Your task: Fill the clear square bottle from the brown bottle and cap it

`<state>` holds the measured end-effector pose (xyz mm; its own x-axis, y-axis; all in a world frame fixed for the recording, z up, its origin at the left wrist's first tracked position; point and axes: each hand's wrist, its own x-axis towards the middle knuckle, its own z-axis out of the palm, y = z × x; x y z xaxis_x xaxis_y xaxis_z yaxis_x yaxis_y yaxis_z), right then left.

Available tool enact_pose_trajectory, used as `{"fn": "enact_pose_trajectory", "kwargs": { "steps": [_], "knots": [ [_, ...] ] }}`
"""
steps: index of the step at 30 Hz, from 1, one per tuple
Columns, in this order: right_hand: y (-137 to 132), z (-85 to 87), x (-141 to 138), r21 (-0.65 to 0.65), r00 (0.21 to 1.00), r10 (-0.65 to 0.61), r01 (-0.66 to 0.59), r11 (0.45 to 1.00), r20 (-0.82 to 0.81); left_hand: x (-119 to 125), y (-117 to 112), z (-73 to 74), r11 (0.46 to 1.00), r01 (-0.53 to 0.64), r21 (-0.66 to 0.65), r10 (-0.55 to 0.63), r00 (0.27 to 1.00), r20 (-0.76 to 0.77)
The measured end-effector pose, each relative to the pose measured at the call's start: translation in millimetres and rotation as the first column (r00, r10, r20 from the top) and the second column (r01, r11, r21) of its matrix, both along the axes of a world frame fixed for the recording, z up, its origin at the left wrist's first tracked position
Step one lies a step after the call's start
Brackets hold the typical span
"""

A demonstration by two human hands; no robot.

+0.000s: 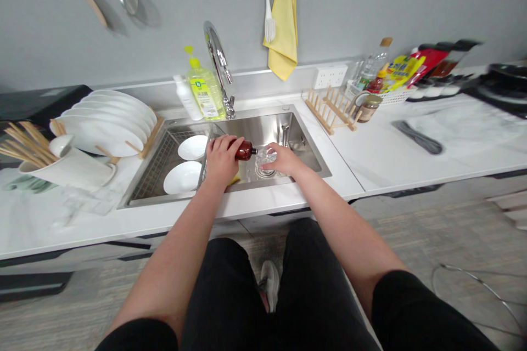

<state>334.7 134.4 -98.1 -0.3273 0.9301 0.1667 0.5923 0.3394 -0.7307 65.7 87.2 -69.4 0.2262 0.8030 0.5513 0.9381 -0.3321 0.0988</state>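
Note:
Over the sink, my left hand is wrapped round a dark red-brown bottle, tilted on its side with its narrow black neck pointing right. My right hand holds a small clear glass close to the bottle's mouth. Whether the two touch, and whether anything flows between them, is too small to tell. A bit of something yellow shows under my left hand. Left of that hand, two white bowls sit in a wire drying basket in the sink.
A chrome faucet rises behind the sink, next to a yellow-green soap bottle and a white bottle. White plates and a chopstick holder stand left. To the right are a wooden rack, jars and a dark cable.

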Motion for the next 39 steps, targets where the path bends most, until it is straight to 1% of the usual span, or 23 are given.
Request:
{"fn": "enact_pose_trajectory", "kwargs": {
  "steps": [8, 16, 27, 39],
  "knots": [
    [-0.2, 0.2, -0.3, -0.011, 1.0, -0.001, 0.001, 1.0, -0.019, 0.2, -0.2, 0.2, 1.0, 0.004, 0.028, -0.003, 1.0, -0.012],
    [-2.8, 3.1, 0.3, -0.016, 1.0, -0.001, 0.0, 1.0, -0.019, 0.9, -1.9, 2.3, 1.0, 0.0, 0.0, 0.0, 1.0, -0.008],
    [0.6, -1.7, 0.4, 0.012, 1.0, 0.002, -0.002, 1.0, -0.024, 0.1, 0.5, -1.7, 0.998, 0.007, 0.054, -0.006, 1.0, -0.019],
    [0.1, 0.1, 0.5, 0.018, 1.0, 0.0, 0.0, 1.0, -0.028, -0.7, 0.7, -1.8, 0.997, 0.02, 0.08, -0.017, 0.999, -0.032]
  ]
}}
